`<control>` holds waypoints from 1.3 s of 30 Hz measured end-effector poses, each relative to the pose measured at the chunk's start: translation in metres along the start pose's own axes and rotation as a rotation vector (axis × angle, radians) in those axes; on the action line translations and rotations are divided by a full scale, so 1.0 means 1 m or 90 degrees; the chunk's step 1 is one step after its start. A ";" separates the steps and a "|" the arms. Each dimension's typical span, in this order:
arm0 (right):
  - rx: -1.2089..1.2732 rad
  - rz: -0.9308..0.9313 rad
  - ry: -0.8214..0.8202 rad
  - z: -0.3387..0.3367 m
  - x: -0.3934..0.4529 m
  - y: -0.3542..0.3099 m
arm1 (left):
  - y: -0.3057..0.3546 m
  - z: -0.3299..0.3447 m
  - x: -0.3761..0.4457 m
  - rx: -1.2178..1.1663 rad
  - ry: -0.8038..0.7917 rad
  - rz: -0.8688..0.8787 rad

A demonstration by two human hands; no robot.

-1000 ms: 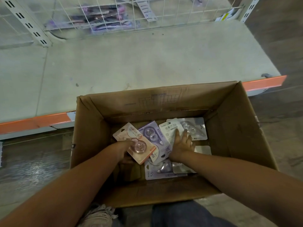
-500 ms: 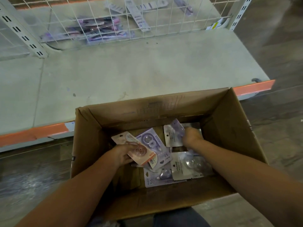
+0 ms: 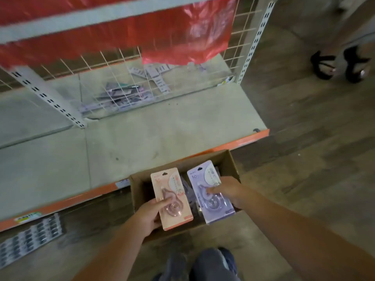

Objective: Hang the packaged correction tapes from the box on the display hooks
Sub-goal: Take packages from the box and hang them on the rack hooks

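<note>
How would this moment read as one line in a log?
left hand: holds pink pack | right hand: holds purple pack | both above box | hung: none yet

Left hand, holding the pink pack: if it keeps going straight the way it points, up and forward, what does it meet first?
Likely the wire grid panel at the back of the shelf. The left hand and its pink pack point that way over bare shelf. Depth is unclear from one view.

A pink pack (image 3: 172, 197) and a lilac pack (image 3: 210, 191) are standing upright side by side, apart, over the open brown box (image 3: 231, 165), hang holes up, clear blisters showing. More packs (image 3: 187, 191) are lying loose in the box.
</note>
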State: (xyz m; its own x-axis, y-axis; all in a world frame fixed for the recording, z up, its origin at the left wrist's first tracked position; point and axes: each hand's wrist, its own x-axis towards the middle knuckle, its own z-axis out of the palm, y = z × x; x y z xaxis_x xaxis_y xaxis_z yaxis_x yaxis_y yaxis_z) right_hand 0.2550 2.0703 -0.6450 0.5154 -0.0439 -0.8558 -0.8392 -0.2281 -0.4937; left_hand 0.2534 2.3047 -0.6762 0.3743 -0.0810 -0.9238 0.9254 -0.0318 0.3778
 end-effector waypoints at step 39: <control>0.172 -0.506 -0.120 -0.075 -0.469 -0.347 | 0.272 0.000 -0.544 -0.136 -0.056 0.590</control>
State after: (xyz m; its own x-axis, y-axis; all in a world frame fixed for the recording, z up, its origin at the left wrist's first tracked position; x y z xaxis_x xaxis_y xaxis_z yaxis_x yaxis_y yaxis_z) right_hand 0.3173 2.0975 -0.0605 0.9502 0.1981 -0.2405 -0.2666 0.1176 -0.9566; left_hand 0.3012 2.3397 -0.0707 0.9663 -0.0570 -0.2509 0.2569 0.2647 0.9295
